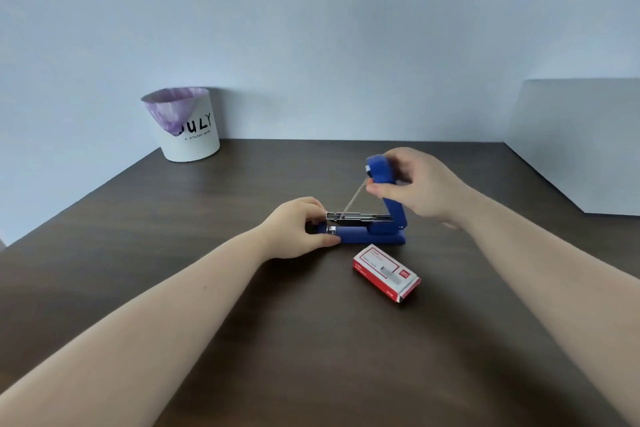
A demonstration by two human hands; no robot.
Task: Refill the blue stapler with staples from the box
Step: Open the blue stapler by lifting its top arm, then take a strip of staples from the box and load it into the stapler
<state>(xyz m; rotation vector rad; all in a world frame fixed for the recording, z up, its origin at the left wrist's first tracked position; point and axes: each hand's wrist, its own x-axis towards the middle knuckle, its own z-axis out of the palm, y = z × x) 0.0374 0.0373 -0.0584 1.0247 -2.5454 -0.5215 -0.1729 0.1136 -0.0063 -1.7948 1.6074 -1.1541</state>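
Note:
The blue stapler lies on the dark wooden table, its base flat and its top cover swung up nearly upright. The metal staple channel is exposed, with the thin spring stretched up to the cover. My left hand pinches the front end of the stapler's base and channel. My right hand grips the raised blue cover near its tip. A red and white staple box lies closed on the table just in front of the stapler, touching neither hand.
A white bin with a purple liner stands at the table's back left by the wall. A pale grey block rises along the table's right edge. The dark table stretches toward me.

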